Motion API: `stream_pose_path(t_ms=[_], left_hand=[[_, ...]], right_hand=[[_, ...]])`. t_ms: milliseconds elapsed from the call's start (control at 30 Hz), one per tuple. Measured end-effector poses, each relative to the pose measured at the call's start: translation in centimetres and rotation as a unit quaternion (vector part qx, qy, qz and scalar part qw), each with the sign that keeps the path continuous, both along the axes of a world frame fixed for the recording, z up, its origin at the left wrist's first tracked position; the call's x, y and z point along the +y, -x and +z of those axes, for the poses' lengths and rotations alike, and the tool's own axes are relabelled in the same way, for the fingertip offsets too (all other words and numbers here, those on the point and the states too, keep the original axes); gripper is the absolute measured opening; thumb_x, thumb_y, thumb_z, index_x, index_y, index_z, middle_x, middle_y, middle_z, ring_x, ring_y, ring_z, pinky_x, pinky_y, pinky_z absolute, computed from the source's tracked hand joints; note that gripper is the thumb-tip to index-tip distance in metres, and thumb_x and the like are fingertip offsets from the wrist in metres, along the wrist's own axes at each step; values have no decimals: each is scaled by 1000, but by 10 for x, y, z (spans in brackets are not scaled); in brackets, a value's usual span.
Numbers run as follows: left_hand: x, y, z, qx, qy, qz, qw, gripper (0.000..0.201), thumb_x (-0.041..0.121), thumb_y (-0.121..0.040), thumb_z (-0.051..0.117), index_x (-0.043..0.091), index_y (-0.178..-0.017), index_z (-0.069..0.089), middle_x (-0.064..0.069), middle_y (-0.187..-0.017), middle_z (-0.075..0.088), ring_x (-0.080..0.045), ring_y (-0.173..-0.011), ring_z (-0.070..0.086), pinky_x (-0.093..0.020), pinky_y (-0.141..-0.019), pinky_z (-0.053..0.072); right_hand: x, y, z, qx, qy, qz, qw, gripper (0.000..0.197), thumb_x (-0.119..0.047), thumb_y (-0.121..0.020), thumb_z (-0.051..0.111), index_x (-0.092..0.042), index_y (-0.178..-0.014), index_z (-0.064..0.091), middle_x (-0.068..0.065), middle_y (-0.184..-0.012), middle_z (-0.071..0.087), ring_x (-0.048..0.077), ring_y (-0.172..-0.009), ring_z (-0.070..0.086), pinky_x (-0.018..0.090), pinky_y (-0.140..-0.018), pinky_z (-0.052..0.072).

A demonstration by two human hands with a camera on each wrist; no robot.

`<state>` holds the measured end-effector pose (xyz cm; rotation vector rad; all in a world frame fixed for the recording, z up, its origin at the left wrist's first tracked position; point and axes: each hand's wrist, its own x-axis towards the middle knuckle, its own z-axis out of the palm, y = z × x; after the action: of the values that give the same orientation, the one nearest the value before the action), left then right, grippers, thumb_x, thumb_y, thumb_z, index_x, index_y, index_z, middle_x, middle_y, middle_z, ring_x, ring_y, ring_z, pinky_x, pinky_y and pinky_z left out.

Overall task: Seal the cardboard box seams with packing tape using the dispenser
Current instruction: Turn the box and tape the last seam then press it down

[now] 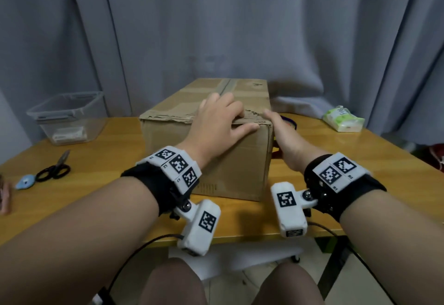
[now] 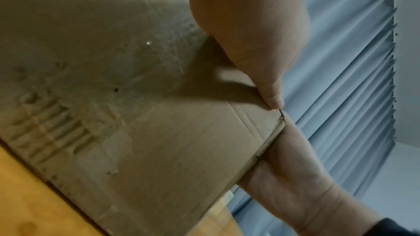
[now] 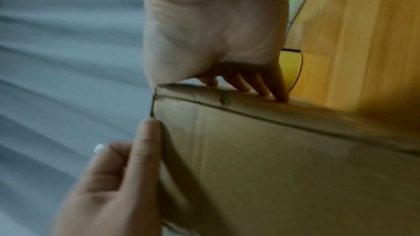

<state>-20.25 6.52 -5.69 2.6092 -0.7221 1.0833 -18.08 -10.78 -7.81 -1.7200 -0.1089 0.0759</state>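
Cardboard box (image 1: pixel 230 160) stands on the yellow wooden worktop (image 1: pixel 101 184), centre, one short end toward the person, long axis running away toward the grey curtain (image 1: pixel 240 28). Top flaps closed; a strip of tape (image 1: pixel 227 86) runs along the far part of the centre seam, and the near top edge is crumpled and torn. Left hand (image 1: pixel 217 124) lies on the near top edge close to the right corner, fingers spread and flat on the top, thumb stretched along the front face just under the edge; fingers straight, pressing, not curled round anything. Right hand (image 1: pixel 284 136) is flat against the right side wall of the box, thumb up at the top corner; right wrist view shows its fingers (image 3: pixel 261 85) straight, tips touching the cardboard. A tape roll (image 1: pixel 289 120) with a dark rim lies on the worktop just beyond the right hand, mostly hidden; whether it sits in a dispenser cannot be told. Elsewhere on the worktop: clear plastic tub (image 1: pixel 69 117) far left, black-handled scissors (image 1: pixel 56 167) near left, tissue pack (image 1: pixel 342 119) far right.
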Motion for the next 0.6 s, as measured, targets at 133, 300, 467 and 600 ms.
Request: stream_pose_path(t_ms=[133,300,467,600], left_hand=[[24,10,-4,-40,5,-17,999,47,61,-81,48,16,-82,61,4,-84,50,-15,-82,41,-31,-75,38],[38,12,-3,-41,-15,18,999,47,61,-82,47,16,-83,59,4,-84,44,-16,-82,40,-32,-76,38],[37,-5,0,-18,-31,63,997,49,63,-84,42,16,-84,58,-1,-87,49,-21,-85,46,-35,-79,38],[16,-18,28,46,19,80,996,55,52,-97,24,17,-61,46,-1,-67,49,-26,-69,51,-36,-64,41]], right_hand=[[18,6,7,4,37,5,999,71,-67,-74,51,-29,-134,49,-5,-137,52,19,-117,53,44,-90,49],[34,9,14,-37,52,11,998,35,-44,-94,42,-24,-118,57,-6,-114,61,11,-103,55,28,-74,44],[17,-17,4,-93,186,-22,978,44,-39,-101,35,-9,-125,57,5,-119,60,24,-109,55,37,-92,44],[-2,-61,-17,-63,358,-59,930,47,-19,-95,53,-3,-138,43,17,-138,50,32,-126,47,37,-100,39]])
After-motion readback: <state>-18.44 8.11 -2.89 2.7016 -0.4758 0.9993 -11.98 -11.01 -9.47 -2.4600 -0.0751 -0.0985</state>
